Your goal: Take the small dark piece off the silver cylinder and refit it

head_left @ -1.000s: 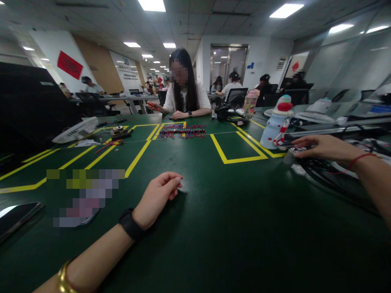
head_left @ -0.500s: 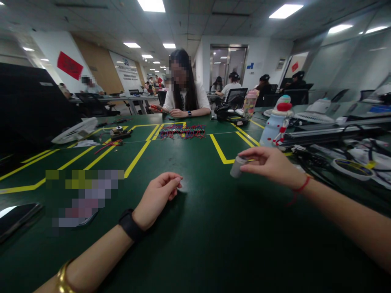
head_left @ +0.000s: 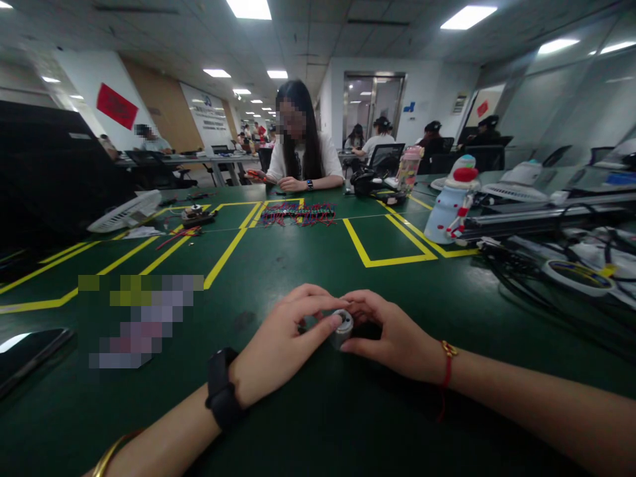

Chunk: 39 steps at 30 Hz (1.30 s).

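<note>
A small grey metal cylinder [head_left: 342, 328] sits between both of my hands, low over the green table [head_left: 318, 411]. My right hand [head_left: 392, 334] grips it from the right side with thumb and fingers. My left hand [head_left: 285, 341], with a black wristband, meets it from the left, the index finger resting on the cylinder's top end. Whether the cylinder touches the table is hidden by my fingers.
Yellow tape lines [head_left: 385, 258] mark boxes on the table. A bundle of red and blue wires [head_left: 298, 213] lies farther back, in front of a seated person [head_left: 301, 156]. A snowman-shaped bottle [head_left: 450, 199], cables [head_left: 541, 278] and a tape roll [head_left: 569, 273] crowd the right; a phone [head_left: 27, 351] lies left.
My right hand carried the grey cylinder from the cables at the right to the table's middle front. My left hand opened and moved right to meet it.
</note>
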Tool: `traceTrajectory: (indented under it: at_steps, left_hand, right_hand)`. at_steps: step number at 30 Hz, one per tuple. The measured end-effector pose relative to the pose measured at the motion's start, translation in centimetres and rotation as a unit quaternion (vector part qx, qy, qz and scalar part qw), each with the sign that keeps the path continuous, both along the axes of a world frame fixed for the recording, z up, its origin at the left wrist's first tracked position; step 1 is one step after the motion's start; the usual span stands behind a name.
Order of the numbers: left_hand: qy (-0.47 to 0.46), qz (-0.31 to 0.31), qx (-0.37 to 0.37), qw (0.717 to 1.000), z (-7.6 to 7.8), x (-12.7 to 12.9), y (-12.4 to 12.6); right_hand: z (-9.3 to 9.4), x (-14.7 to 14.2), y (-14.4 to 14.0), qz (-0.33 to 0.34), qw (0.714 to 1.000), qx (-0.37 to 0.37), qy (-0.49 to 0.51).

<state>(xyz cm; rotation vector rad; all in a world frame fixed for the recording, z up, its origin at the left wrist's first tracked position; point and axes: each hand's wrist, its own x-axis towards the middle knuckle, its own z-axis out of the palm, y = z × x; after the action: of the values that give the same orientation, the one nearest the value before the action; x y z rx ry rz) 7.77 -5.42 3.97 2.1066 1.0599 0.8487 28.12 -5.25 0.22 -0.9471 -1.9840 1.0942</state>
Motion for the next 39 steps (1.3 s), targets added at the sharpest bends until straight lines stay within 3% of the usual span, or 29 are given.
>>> traceTrajectory:
  at_steps: [7,11,15,19,22,24,25,27,28,30,32,35,37,39]
  left_hand:
    - [0.008,0.095,0.033,0.995,0.2,-0.2,-0.1]
    - [0.049,0.066,-0.016,0.997,-1.4,-0.7,0.2]
    - [0.061,0.056,-0.021,0.996,-2.9,-0.3,0.1]
    - [0.058,0.058,-0.048,0.995,-2.4,-0.7,0.3]
    - [0.040,0.116,-0.068,0.990,-1.6,-2.1,0.9]
    - [0.022,0.174,-0.060,0.983,-1.5,-3.2,1.5]
    - [0.012,0.199,-0.056,0.978,-1.6,-3.7,1.9]
    - [-0.010,0.236,-0.064,0.970,-2.1,-4.4,2.8]
    - [-0.023,0.247,-0.073,0.966,-2.3,-4.7,3.1]
    - [-0.047,0.259,-0.094,0.960,-2.9,-4.9,3.7]
    - [-0.062,0.261,-0.105,0.958,-3.2,-4.9,4.0]
    - [-0.070,0.255,-0.110,0.958,-3.3,-4.9,4.0]
    - [-0.072,0.257,-0.108,0.958,-3.4,-4.9,4.0]
    - [-0.076,0.265,-0.106,0.955,-3.5,-4.9,4.1]
  right_hand:
    - [0.4,-0.2,-0.2,-0.008,0.999,0.043,-0.016]
    - [0.6,-0.1,-0.2,-0.015,0.998,0.051,-0.027]
    - [0.6,-0.2,-0.5,-0.009,0.998,0.051,-0.038]
    - [0.9,-0.1,-0.4,-0.013,0.993,0.094,-0.068]
    - [2.1,2.7,1.6,-0.076,0.982,0.128,-0.118]
    - [3.2,6.5,3.9,-0.178,0.957,0.139,-0.184]
    - [3.8,8.9,5.1,-0.250,0.929,0.146,-0.231]
    - [4.9,13.9,7.4,-0.387,0.847,0.147,-0.333]
    - [5.3,16.3,8.2,-0.433,0.808,0.112,-0.385]
    - [5.7,20.0,9.3,-0.466,0.777,0.074,-0.417]
    - [5.6,22.3,9.6,-0.472,0.770,0.044,-0.427]
    - [5.4,23.3,9.8,-0.472,0.766,0.017,-0.436]
    - [5.6,22.4,9.7,-0.487,0.754,0.029,-0.440]
    - [5.9,19.9,9.1,-0.497,0.753,0.112,-0.416]
